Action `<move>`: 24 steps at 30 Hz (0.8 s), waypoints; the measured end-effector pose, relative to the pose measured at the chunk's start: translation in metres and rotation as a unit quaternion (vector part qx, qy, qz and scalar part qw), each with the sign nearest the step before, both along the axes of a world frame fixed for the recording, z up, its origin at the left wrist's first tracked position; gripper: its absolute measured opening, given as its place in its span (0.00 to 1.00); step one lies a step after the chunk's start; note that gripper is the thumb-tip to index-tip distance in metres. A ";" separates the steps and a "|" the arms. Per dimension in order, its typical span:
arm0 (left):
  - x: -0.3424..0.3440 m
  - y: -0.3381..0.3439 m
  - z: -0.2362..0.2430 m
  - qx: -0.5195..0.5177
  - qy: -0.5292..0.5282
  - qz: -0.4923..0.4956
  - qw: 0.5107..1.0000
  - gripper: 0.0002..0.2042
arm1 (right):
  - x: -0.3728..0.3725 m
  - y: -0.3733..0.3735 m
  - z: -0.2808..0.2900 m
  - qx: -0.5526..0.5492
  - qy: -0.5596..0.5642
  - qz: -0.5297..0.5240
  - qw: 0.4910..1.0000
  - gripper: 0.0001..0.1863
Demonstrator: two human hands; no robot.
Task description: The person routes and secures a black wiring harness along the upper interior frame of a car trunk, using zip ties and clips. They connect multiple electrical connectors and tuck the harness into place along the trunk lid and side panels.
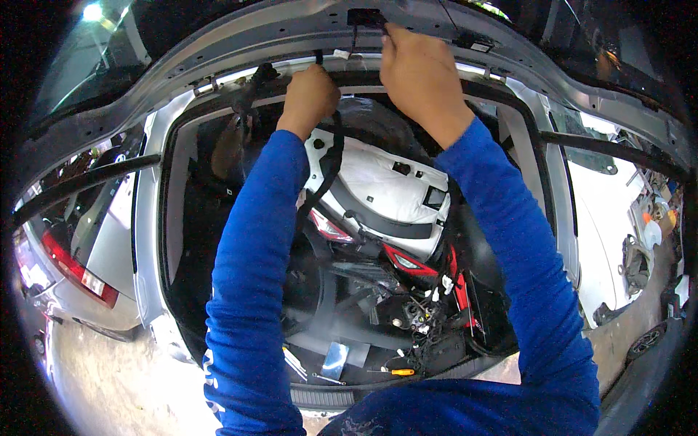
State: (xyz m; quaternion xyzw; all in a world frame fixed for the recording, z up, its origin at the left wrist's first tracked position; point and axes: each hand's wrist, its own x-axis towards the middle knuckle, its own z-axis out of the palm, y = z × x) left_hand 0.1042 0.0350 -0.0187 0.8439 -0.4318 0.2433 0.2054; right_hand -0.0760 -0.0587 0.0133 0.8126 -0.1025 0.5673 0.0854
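Observation:
Overhead is the raised silver tailgate. My left hand is closed on a black wrapped harness, which hangs down from it into the trunk. My right hand reaches higher, fingers pinched at a dark opening in the tailgate; what they hold is hidden. A small white tag sits between my hands. Below lie a white padded panel, loose tail lamps and a tangle of wiring with connectors.
In the trunk are an orange-handled screwdriver, a wrench and a shiny flat item. The trunk's silver frame surrounds them. A car with a red tail lamp stands left. White bodywork and assorted clutter are on the right.

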 end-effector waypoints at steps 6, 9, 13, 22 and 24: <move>-0.049 0.033 -0.016 -0.063 0.088 -0.132 0.985 0.17 | 0.039 -0.008 0.022 -0.022 0.059 0.028 0.998 0.09; -0.057 0.065 -0.032 -0.141 0.087 -0.161 0.973 0.18 | 0.032 0.002 0.015 0.074 -0.013 0.065 0.995 0.13; -0.042 0.085 -0.046 -0.130 0.160 -0.179 0.962 0.17 | -0.012 0.012 -0.060 0.155 -0.016 0.112 0.981 0.27; -0.066 0.079 -0.030 -0.290 0.403 -0.229 0.837 0.15 | -0.010 -0.005 -0.086 0.121 -0.143 0.180 0.966 0.28; -0.071 0.084 -0.021 -0.386 0.489 -0.291 0.726 0.13 | -0.013 -0.006 -0.061 0.139 -0.071 0.156 0.975 0.28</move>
